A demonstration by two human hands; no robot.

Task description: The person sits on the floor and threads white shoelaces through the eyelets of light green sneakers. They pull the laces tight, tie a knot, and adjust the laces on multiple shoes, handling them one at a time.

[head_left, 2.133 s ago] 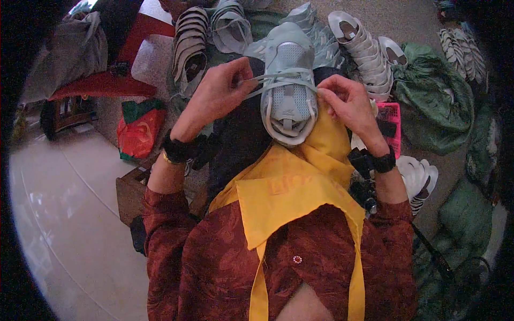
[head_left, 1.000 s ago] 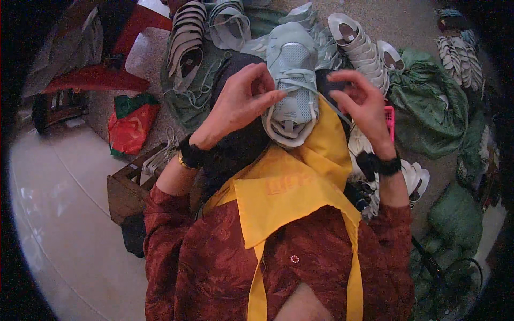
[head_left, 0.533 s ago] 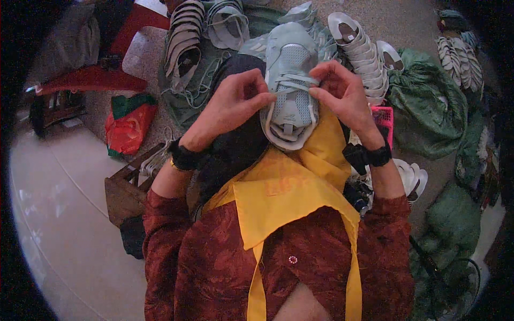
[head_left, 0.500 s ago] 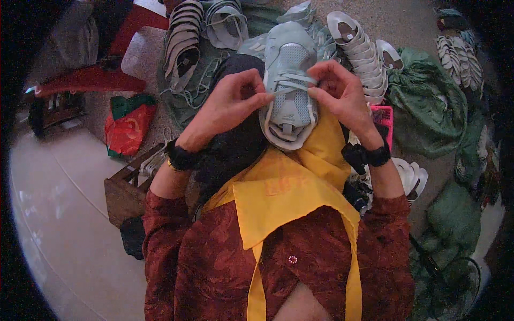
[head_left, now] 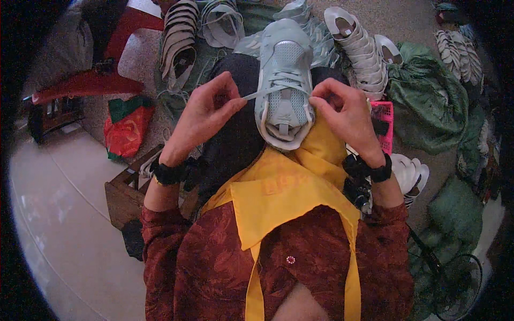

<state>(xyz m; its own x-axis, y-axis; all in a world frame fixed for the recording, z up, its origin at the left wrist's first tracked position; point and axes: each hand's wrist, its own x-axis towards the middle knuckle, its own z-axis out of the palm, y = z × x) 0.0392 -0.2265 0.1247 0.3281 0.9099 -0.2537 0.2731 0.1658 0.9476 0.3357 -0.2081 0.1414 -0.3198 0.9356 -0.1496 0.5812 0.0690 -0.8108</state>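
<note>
A pale grey-blue shoe upper (head_left: pixel 286 112) rests on my lap, its collar toward me and its toe pointing away. White laces (head_left: pixel 285 81) cross over its tongue. To its left, my left hand (head_left: pixel 211 112) pinches one lace end, pulled taut out from the shoe's side. On the other side my right hand (head_left: pixel 342 109) is closed in a pinch at the shoe's right edge, on the other lace. A yellow apron (head_left: pixel 289 198) lies under the collar.
Nested stacks of shoe uppers (head_left: pixel 357 51) lie on the floor beyond, beside a green sack (head_left: pixel 425 101). A pink basket (head_left: pixel 383 125) is at the right. At the left are a wooden box (head_left: pixel 126 195), a red and green bag (head_left: pixel 128 128) and a red stand (head_left: pixel 88 83).
My left hand has moved left, away from the shoe, drawing the lace out taut. My right hand has shifted slightly down and stays close to the shoe's right side.
</note>
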